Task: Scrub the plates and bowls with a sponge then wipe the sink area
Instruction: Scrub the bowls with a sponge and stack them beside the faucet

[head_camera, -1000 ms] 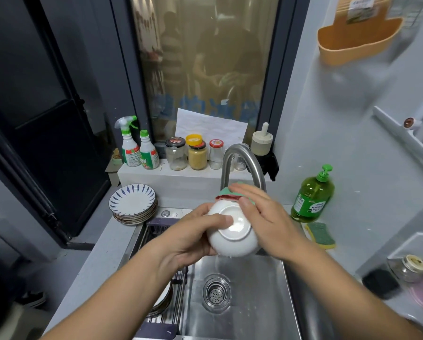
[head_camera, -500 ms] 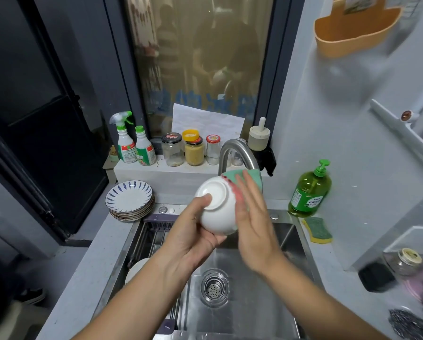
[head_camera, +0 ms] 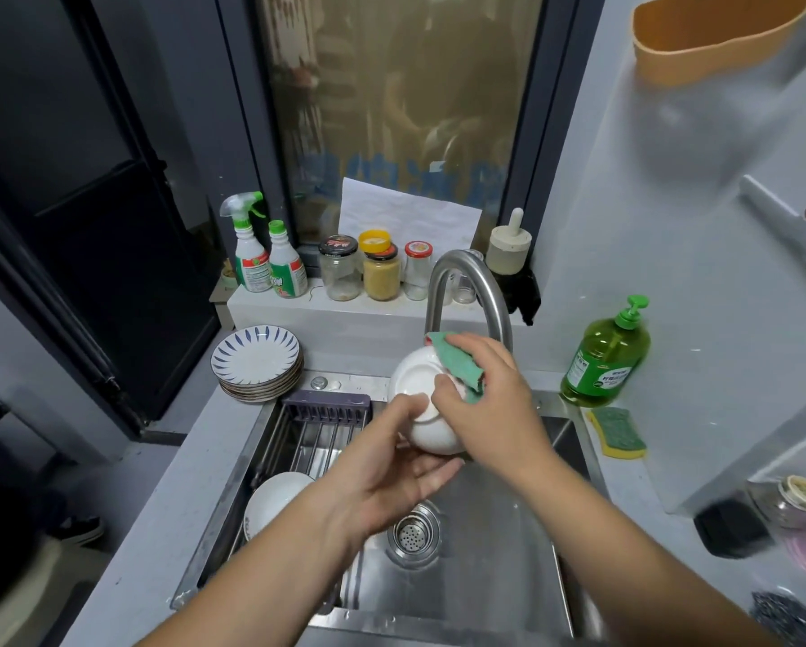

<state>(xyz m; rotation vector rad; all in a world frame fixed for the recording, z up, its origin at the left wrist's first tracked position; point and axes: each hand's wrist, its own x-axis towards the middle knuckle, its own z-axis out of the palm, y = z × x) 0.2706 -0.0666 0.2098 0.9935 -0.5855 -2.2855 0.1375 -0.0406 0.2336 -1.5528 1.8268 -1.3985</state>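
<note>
The left hand (head_camera: 387, 483) holds a white bowl (head_camera: 412, 373) over the sink (head_camera: 485, 590), near its back edge. The right hand (head_camera: 494, 403) grips a green sponge (head_camera: 454, 361) pressed on the bowl. The soap bottle (head_camera: 606, 357) label is too small to read.

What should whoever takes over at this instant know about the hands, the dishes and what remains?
Left hand holds the white bowl upside down over the sink. Right hand grips the green sponge against its outside.
Plate stack sits on the left counter; a white dish lies in the sink rack. Whether these are washed cannot be told.
Left: finish this bowl, any unwashed dishes, wipe the sink area.
</note>
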